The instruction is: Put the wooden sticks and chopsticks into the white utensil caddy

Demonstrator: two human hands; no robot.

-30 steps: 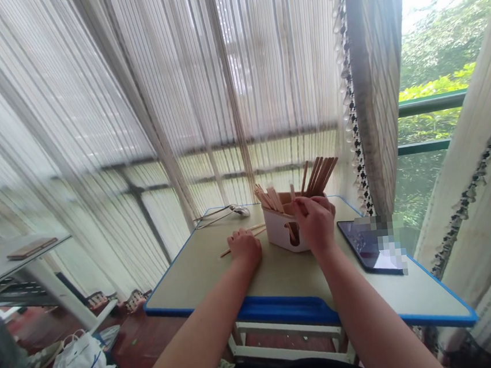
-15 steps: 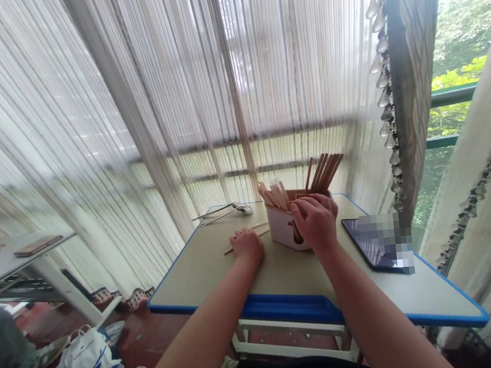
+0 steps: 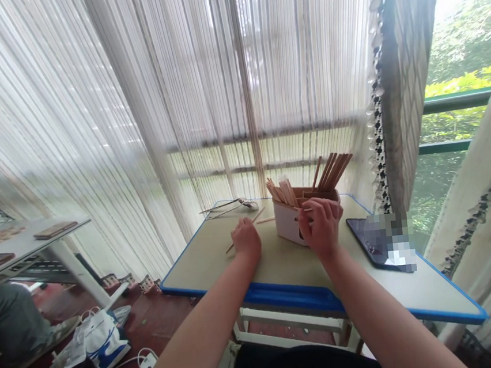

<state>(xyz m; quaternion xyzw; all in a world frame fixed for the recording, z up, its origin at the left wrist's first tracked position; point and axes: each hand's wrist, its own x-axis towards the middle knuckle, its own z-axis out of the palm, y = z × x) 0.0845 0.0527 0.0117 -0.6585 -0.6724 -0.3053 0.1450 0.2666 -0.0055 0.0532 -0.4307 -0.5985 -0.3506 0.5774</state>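
Observation:
A white holder point(image 3: 289, 226) stands on the small blue-edged table point(image 3: 279, 262), with wooden sticks point(image 3: 281, 192) in its left part and darker chopsticks point(image 3: 331, 170) at the back right. My right hand point(image 3: 321, 226) is at the holder's front, fingers pinched on a thin stick. Left of the holder, my left hand point(image 3: 246, 239) rests curled on the table, fingers closed over loose wooden sticks point(image 3: 244, 231) lying there.
A metal spoon point(image 3: 230, 205) lies at the table's far left. A dark tablet point(image 3: 381, 243) lies to the right of the holder. Sheer curtains hang close behind. On the floor to the left are a white bag point(image 3: 100, 342), a power strip and another person's leg.
The view has shifted a little. My right hand has come slightly down the holder's front with a stick in its fingers. My left hand has stayed on the loose sticks.

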